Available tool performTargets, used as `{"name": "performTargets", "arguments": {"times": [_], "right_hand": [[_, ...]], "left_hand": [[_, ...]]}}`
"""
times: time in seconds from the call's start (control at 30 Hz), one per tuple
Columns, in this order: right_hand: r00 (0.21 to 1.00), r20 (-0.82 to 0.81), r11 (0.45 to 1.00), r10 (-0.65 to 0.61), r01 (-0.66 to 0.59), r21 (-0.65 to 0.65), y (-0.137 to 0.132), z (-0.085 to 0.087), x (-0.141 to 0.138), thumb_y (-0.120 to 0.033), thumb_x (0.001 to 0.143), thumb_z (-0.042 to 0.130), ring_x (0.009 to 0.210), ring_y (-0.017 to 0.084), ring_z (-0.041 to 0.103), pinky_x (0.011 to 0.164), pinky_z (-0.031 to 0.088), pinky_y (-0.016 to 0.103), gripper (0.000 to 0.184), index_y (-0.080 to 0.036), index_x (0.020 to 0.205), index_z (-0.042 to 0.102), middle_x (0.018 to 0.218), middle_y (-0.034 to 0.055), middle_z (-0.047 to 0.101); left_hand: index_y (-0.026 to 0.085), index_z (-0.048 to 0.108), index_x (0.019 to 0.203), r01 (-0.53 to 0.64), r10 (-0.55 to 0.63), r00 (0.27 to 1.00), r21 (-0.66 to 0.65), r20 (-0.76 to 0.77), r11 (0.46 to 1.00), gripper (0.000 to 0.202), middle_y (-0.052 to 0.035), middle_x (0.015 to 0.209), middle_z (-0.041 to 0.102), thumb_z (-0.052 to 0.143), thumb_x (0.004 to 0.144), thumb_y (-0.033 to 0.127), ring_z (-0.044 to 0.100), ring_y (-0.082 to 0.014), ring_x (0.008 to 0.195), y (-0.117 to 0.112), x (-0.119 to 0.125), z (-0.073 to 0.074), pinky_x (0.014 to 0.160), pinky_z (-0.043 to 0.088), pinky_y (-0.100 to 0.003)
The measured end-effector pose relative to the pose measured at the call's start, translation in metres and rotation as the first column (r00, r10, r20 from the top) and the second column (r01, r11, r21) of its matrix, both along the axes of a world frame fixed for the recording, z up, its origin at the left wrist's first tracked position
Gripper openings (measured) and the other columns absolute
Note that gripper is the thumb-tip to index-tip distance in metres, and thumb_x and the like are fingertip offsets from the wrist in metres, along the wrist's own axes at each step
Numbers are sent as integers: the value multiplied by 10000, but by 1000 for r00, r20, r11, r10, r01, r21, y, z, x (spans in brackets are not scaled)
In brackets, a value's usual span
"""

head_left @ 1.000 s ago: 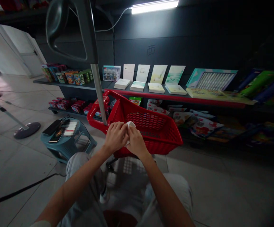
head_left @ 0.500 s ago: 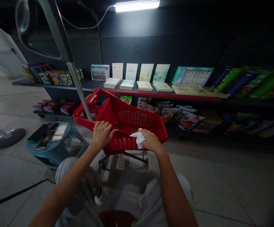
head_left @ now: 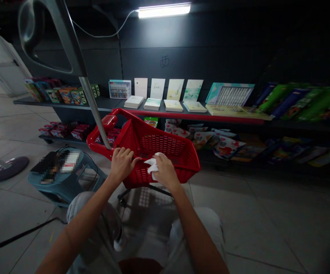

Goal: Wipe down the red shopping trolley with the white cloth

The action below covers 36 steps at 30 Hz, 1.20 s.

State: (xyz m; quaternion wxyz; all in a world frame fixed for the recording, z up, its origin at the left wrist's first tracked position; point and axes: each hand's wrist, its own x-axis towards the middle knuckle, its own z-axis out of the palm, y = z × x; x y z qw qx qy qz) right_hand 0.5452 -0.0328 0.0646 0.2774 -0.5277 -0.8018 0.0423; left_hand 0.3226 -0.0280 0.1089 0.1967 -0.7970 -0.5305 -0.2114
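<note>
The person's left hand (head_left: 121,163) is curled shut around the near rim of a red basket (head_left: 186,161) on wheels. The right hand (head_left: 165,173) is closed on a white cloth (head_left: 151,164). The cloth is bunched up and pressed on the same near rim, just beside the left hand. The basket stands on the grey floor, right in front of the person's knees. A grey pole (head_left: 95,110) goes up from the left side of the basket. A blue stool (head_left: 78,179) stands to the left, with some flat dark things on top. Behind the basket is a long dark shelf (head_left: 110,103) with small books (head_left: 173,105) and bright boxes. A long lamp (head_left: 163,10) shines above it.
</note>
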Motion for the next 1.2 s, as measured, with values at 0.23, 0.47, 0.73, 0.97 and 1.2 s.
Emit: {"name": "performTargets", "arguments": {"times": [0.23, 0.47, 0.73, 0.97, 1.2], "right_hand": [[986, -113, 989, 120, -109, 97, -1, 5, -60, -82, 800, 546, 1332, 319, 485, 1214, 342, 494, 690, -80, 1486, 470, 1416, 196, 556], [993, -15, 993, 114, -114, 29, -2, 1, 1, -41, 814, 518, 1314, 271, 550, 1190, 414, 430, 628, -148, 1430, 572, 1384, 135, 625], [989, 73, 990, -126, 130, -53, -7, -27, 104, -58, 836, 519, 1419, 285, 511, 1252, 345, 515, 601, -146, 1423, 613, 1459, 147, 612], [960, 90, 958, -266, 274, -90, -20, -52, 164, 22, 757, 464, 1531, 304, 389, 1248, 332, 589, 832, -210, 1555, 485, 1602, 111, 491], [932, 71, 933, -355, 358, -39, -19, -41, 124, -20, 814, 481, 1496, 327, 431, 1215, 408, 515, 684, -131, 1486, 541, 1550, 174, 526]], "left_hand": [[215, 708, 900, -5, 4, 1000, -12, -28, 1000, 290, -123, 927, 718, 549, 1004, 435, 598, -301, 964, -1, -3, 1, 934, 385, -476], [207, 682, 872, -16, 16, 998, 7, -63, 1000, 334, -108, 919, 728, 536, 1014, 472, 602, -291, 943, 1, -7, 2, 912, 387, -455], [223, 676, 854, 7, -6, 1000, 11, -26, 1000, 321, -110, 902, 717, 548, 1004, 475, 598, -295, 935, 3, -11, -1, 917, 381, -463], [230, 679, 852, 27, -28, 1000, 15, 4, 1000, 323, -112, 889, 710, 543, 1001, 482, 594, -304, 933, 4, -12, -1, 923, 383, -475], [229, 669, 851, 8, -8, 1000, 17, -8, 1000, 337, -111, 891, 702, 530, 1003, 495, 585, -301, 943, 1, -10, -1, 943, 381, -469]]}}
